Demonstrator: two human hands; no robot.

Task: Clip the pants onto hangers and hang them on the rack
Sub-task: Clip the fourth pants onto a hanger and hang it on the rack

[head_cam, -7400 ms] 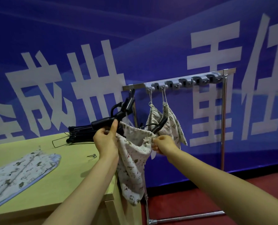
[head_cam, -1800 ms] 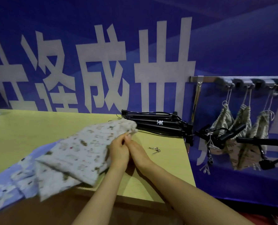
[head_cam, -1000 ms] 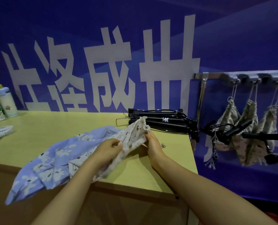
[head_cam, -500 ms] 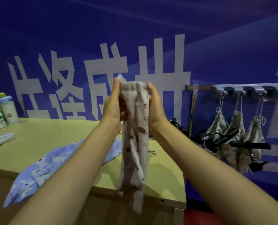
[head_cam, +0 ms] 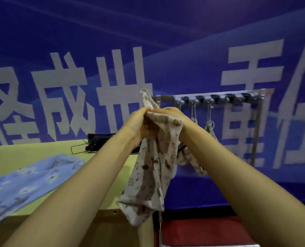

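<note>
printed pants (head_cam: 153, 166): flat on the table (head_cam: 41, 148) 1.8 s ago; now lifted clear, hanging from both hands off its right end.
left hand (head_cam: 137, 123): flat palm on the cloth 0.5 s ago; now fingers curled over the top edge.
right hand (head_cam: 173, 113): likewise, closed in against the left.
blue pants (head_cam: 28, 180): part-covered 1.8 s ago; now uncovered.
rack (head_cam: 219, 94): three pairs hung, two 7.4 s ago.

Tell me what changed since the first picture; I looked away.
The pair clipped earlier now hangs on the rack. The left hand and right hand have lifted another printed pair off the table and grip its top in the air. The blue garment and spare hangers stayed on the table.
</note>
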